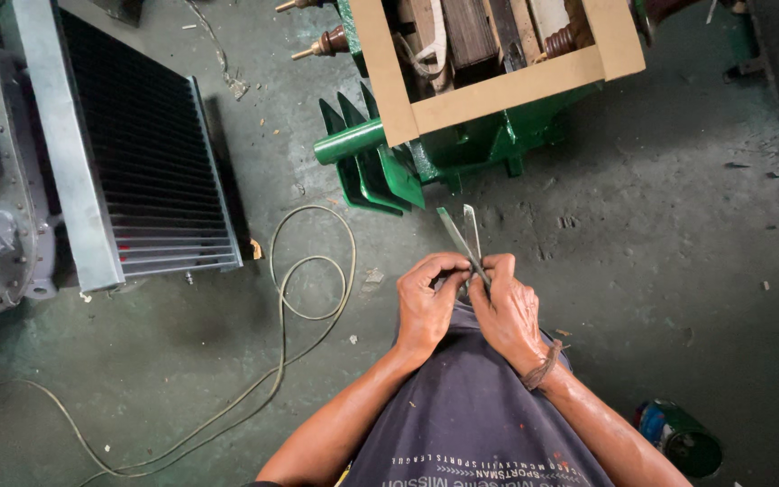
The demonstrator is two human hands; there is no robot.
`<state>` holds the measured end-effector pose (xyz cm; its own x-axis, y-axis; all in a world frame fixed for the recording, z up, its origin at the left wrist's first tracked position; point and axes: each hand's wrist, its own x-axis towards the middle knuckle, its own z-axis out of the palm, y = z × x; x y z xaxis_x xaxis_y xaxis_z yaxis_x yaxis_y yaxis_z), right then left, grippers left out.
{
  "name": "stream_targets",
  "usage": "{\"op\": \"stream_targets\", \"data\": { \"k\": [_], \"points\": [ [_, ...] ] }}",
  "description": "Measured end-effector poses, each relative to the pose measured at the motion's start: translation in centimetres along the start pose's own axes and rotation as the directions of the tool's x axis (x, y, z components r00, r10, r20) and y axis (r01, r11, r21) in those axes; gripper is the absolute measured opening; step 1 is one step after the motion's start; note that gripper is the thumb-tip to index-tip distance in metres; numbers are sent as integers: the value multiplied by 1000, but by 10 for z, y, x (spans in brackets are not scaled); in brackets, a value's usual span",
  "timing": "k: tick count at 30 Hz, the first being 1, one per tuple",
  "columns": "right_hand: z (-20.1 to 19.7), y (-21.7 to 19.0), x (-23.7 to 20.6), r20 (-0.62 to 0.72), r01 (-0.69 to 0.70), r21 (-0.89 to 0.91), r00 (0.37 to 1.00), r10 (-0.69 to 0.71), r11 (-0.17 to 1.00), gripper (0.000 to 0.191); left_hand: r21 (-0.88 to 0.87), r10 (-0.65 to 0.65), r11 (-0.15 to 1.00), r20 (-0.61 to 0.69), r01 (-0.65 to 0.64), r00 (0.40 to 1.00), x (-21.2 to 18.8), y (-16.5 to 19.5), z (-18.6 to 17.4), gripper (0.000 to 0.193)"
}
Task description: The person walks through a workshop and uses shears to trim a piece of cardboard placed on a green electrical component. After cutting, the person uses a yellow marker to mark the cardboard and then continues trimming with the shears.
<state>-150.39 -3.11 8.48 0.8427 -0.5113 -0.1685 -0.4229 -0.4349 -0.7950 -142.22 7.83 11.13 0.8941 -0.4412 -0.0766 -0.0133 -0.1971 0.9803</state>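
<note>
Both my hands meet in front of my stomach, over my dark grey shirt [462,415]. My left hand [426,302] and my right hand [505,311] together pinch two thin flat metal strips [463,236]. The strips stick up and away from me, fanned slightly apart in a narrow V. Fingers of both hands are closed around the strips' lower ends, which are hidden. A brown cord bracelet [545,365] circles my right wrist.
A green transformer tank [389,162] with a tan wooden frame [498,90] on top stands ahead. A grey finned transformer [137,153] is at left. A pale cable [304,289] loops across the concrete floor. A green can [678,437] lies at lower right.
</note>
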Motion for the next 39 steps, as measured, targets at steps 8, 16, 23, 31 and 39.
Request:
{"op": "stream_targets", "data": {
  "k": [8, 16, 23, 31, 39],
  "points": [
    [2, 2, -1, -8, 15, 24, 1000, -15, 1000, 24, 86, -54, 995, 12, 52, 998, -1, 6, -2, 13],
    [5, 6, -1, -27, 30, 16, 999, -30, 999, 24, 67, 5, 998, 23, -6, 1000, -2, 4, -1, 16],
    [5, 6, -2, -5, 13, 21, 1000, -13, 1000, 25, 66, 53, 996, -2, -53, 999, -5, 3, 1, 15],
    [5, 7, -3, -13, 8, 17, 1000, -8, 1000, 25, 100, 128, 986, 24, -130, 991, -7, 5, 2, 18],
    [5, 7, -3, -31, 1, 23, 1000, 0, 1000, 25, 64, -9, 998, -25, 11, 1000, -4, 8, -1, 15]
  ]
}}
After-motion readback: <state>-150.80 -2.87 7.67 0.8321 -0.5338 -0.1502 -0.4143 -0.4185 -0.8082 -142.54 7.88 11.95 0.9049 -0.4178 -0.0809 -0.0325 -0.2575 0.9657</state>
